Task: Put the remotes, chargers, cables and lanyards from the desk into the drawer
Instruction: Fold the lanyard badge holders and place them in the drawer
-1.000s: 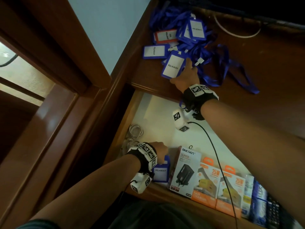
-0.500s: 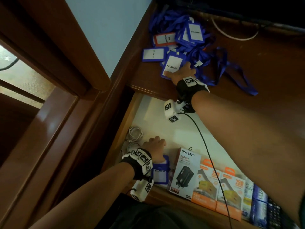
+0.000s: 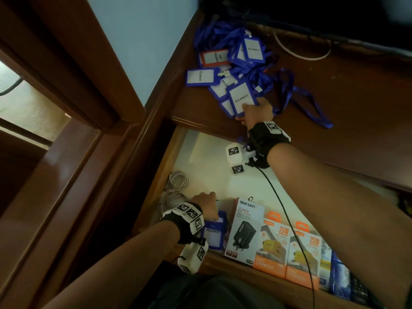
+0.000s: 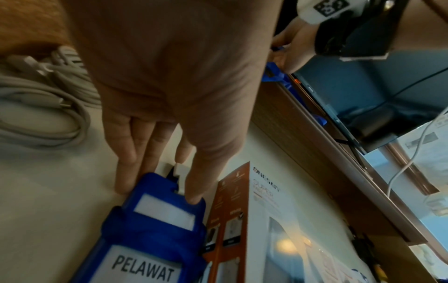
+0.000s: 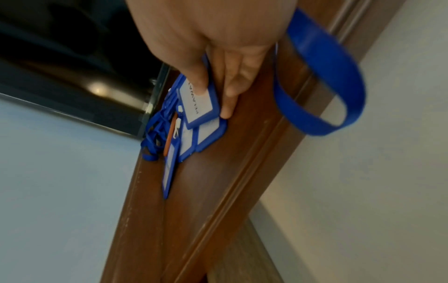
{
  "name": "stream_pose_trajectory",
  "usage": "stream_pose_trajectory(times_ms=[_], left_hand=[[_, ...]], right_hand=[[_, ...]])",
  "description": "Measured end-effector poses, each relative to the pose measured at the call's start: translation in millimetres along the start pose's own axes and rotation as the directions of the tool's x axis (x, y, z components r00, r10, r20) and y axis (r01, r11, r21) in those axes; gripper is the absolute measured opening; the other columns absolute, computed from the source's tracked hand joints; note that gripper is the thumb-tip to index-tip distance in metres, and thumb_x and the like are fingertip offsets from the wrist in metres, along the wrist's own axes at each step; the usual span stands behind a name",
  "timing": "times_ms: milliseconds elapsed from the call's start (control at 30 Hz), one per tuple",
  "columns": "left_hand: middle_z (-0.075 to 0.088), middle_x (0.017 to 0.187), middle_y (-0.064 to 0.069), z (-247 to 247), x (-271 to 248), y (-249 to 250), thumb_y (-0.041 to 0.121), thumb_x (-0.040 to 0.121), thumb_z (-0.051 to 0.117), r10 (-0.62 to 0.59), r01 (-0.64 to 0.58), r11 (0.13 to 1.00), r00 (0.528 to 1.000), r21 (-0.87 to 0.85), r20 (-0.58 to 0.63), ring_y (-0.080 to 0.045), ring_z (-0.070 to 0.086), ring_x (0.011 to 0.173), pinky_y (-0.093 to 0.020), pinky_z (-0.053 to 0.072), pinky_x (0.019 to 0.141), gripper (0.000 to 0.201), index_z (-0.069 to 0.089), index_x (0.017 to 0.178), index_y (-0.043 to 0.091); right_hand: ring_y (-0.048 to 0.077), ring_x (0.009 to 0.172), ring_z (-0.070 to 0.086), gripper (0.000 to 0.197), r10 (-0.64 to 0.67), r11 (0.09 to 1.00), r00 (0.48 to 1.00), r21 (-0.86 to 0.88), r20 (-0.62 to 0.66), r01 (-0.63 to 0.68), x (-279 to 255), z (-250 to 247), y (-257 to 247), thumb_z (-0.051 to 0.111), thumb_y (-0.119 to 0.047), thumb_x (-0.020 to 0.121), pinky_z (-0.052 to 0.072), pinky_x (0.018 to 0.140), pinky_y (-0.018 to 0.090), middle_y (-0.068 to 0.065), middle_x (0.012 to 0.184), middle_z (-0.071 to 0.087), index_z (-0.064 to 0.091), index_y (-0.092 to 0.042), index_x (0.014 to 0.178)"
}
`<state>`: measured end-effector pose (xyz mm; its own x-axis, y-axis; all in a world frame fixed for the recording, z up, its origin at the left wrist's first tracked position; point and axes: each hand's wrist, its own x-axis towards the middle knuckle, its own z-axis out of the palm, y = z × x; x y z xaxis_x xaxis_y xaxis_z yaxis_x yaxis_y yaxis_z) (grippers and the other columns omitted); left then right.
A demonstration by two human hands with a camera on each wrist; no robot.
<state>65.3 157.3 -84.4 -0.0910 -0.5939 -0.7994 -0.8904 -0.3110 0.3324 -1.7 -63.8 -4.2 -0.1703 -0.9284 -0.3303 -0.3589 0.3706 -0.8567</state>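
A heap of blue lanyards (image 3: 234,56) with white "PELAWAT" badge holders lies at the desk's (image 3: 334,97) back left. At the front of the heap, my right hand (image 3: 254,110) (image 5: 214,99) pinches one badge (image 3: 242,98) (image 5: 197,103) between thumb and fingers. Its blue strap loop (image 5: 339,95) hangs over the desk edge. Below, in the open drawer (image 3: 223,175), my left hand (image 3: 206,205) (image 4: 158,189) lies with straight fingers touching the top end of a strap-wrapped blue badge (image 3: 214,234) (image 4: 150,239) on the drawer floor.
Boxed chargers, one white (image 3: 245,230) (image 4: 278,229) and two orange (image 3: 274,248), line the drawer's front beside that badge. Coiled pale cables (image 3: 178,179) (image 4: 43,107) sit at the drawer's left wall. A white cable (image 3: 301,54) and a dark screen (image 3: 312,14) are at the desk's back.
My right hand went from lying on the heap to pinching one badge and drawing it toward the desk edge. My left hand's fingers straightened over the badge in the drawer.
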Motion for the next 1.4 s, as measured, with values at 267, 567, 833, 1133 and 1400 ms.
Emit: stream_pose_trajectory(times_ms=[267,567,833,1133,1400], left_hand=[[0.059,0.118,-0.008,11.3,0.7,3.7,0.042,0.078,0.073,0.024,-0.024,0.998,1.000,-0.062,0.000,-0.024,0.059,0.102,-0.031,0.045,0.075,0.066,0.044,0.130,0.015],[0.034,0.139,-0.009,-8.8,-12.3,29.0,0.044,0.080,0.069,-0.051,-0.002,0.967,0.978,-0.254,-0.203,-0.024,0.050,0.117,-0.032,0.044,0.092,0.077,0.034,0.142,0.015],[0.041,0.134,-0.005,-78.5,-45.9,123.7,0.012,0.071,0.083,0.140,-0.631,0.582,0.700,-0.514,-0.701,-0.020,0.051,0.115,-0.028,0.044,0.092,0.078,0.041,0.136,0.021],[0.069,0.095,-0.001,-85.3,-32.3,177.1,0.020,0.084,0.069,0.435,-0.525,0.850,0.729,-0.024,-0.529,-0.016,0.063,0.095,-0.029,0.045,0.085,0.009,0.072,0.086,0.012],[0.062,0.080,0.001,-146.6,-34.6,163.1,0.020,0.091,0.051,0.100,-0.435,0.868,0.626,-0.240,-0.774,-0.026,0.059,0.089,-0.032,0.035,0.073,0.022,0.064,0.073,0.020]], right_hand=[[0.031,0.069,0.071,0.022,-0.105,0.905,0.985,0.424,0.139,0.037,-56.7,-76.1,-9.5,0.052,-0.003,0.093,0.045,0.047,0.026,0.011,0.099,0.069,0.057,-0.020,0.105],[0.025,0.056,0.066,0.011,-0.139,0.768,0.926,0.629,0.352,-0.124,-109.0,-178.4,17.6,0.046,-0.007,0.096,0.049,0.045,0.027,0.005,0.083,0.073,0.055,-0.011,0.090],[0.020,0.064,0.061,0.018,-0.129,0.837,0.930,0.541,0.345,-0.085,-121.4,-254.4,44.5,0.061,-0.014,0.083,0.044,0.069,0.034,0.006,0.066,0.063,0.057,-0.015,0.065],[0.025,0.072,0.064,0.016,-0.055,0.761,0.972,0.640,0.227,-0.106,-133.8,-310.7,62.7,0.063,-0.019,0.083,0.049,0.066,0.035,0.009,0.073,0.063,0.051,-0.013,0.073],[0.013,0.057,0.052,0.010,0.302,0.662,0.942,0.743,-0.145,-0.098,-118.1,-362.4,122.6,0.055,-0.024,0.095,0.040,0.049,0.023,0.003,0.079,0.061,0.056,-0.016,0.090]])
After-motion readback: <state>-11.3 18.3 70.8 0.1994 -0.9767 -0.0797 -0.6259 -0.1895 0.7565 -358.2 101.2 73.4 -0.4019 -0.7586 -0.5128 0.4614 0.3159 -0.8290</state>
